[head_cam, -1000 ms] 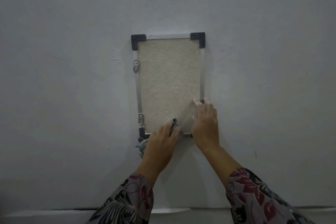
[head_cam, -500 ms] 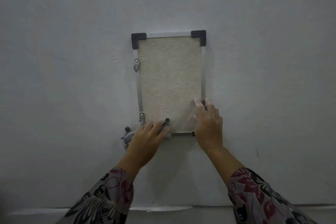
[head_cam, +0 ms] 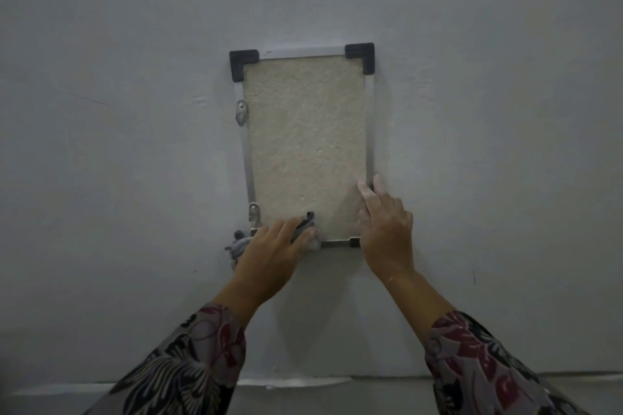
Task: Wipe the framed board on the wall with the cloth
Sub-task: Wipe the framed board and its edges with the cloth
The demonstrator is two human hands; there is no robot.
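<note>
A framed board (head_cam: 306,141) hangs on the grey wall: beige textured panel, thin metal frame, black plastic corners at the top. My left hand (head_cam: 273,251) presses a grey cloth (head_cam: 237,246) against the board's lower left corner; cloth ends stick out to the left of the hand and above the fingers. My right hand (head_cam: 387,226) lies flat on the board's lower right corner, fingers spread over the frame's right side. The two bottom corners are mostly covered by my hands.
Two small metal brackets (head_cam: 240,113) fix the frame's left side to the wall. The wall (head_cam: 118,145) around the board is bare grey. A pale strip (head_cam: 293,381) runs along the foot of the wall below my forearms.
My left hand with the cloth slid left along the board's bottom edge, then back a little to the right. My right hand stayed on the lower right corner.
</note>
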